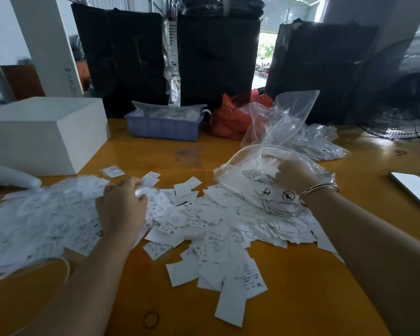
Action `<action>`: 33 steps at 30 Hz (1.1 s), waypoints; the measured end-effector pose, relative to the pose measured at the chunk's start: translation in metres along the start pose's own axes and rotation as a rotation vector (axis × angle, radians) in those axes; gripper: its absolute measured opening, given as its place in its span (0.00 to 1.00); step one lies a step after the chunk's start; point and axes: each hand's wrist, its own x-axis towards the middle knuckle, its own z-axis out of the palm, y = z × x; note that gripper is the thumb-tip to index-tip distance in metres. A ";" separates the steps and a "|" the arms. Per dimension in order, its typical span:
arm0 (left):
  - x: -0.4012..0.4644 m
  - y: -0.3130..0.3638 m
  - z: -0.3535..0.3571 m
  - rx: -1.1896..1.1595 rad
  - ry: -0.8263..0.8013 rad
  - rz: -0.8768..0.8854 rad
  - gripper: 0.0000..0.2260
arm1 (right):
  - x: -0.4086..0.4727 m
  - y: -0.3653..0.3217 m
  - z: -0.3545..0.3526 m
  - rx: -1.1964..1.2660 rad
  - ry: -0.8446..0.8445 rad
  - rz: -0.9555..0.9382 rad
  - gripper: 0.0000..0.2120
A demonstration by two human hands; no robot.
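You will find the labels (204, 226) spread across the near half of the bench (301, 299). The bag (264, 180) lies on their right part. The box (41, 132) stands far left, with the tray (164, 128) to its right. The phone (415, 190) lies at the right edge.

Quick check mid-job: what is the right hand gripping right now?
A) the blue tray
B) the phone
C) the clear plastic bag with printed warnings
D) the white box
C: the right hand grips the clear plastic bag, its fingers curled into the film, over the loose labels; the phone lies apart near the table's right edge.
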 end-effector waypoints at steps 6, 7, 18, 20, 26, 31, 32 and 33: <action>-0.002 0.009 -0.003 -0.065 0.028 0.233 0.09 | -0.014 -0.004 0.018 -0.080 0.048 -0.017 0.07; -0.003 0.013 -0.004 -0.146 0.007 0.344 0.08 | -0.016 -0.006 0.020 -0.075 0.112 -0.022 0.08; -0.027 0.040 0.000 -0.542 -0.375 0.510 0.08 | -0.047 -0.029 -0.006 0.699 0.513 -0.114 0.10; -0.027 0.042 0.000 -0.657 -0.380 0.407 0.07 | -0.068 -0.052 -0.012 0.938 0.486 -0.236 0.09; -0.021 0.042 -0.003 -0.949 -0.567 0.169 0.20 | -0.118 -0.101 0.015 1.198 0.054 -0.291 0.10; -0.022 0.043 0.004 -0.901 -0.571 0.085 0.14 | -0.127 -0.109 0.035 1.192 -0.009 -0.276 0.09; -0.022 0.043 0.005 -0.902 -0.547 0.059 0.08 | -0.127 -0.110 0.037 1.189 -0.004 -0.286 0.08; -0.022 0.044 0.006 -0.906 -0.531 0.035 0.04 | -0.126 -0.109 0.038 1.177 0.016 -0.288 0.08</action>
